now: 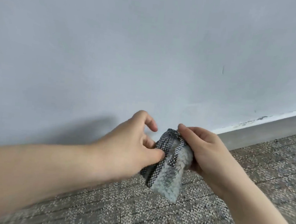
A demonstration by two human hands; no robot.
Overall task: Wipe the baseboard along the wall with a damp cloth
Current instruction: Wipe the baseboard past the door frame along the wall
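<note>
I have the cloth (167, 168) held up between both hands, off the floor (151, 217) and in front of the wall (149, 48). It looks like a light, limp microfibre rag: fluffy pale pile with a checked trim, folded into a loose wad whose lower end hangs free. I judge it soft enough to mould to the baseboard (268, 130) and, if damp, clingy and not slippery. Nothing about it is fragile. I would take it as a flat pad, pile side out, with the fingers spread behind it and the trim tucked in.

My left hand (129, 146) pinches the cloth's left edge between the thumb and the lower fingers, while the forefinger curls free above. My right hand (204, 153) has its fingers wrapped round the upper right side, fingertips at the top fold.

The baseboard shows only to the right, running along the foot of the wall. It is well apart from the cloth, and nothing touches it yet.
</note>
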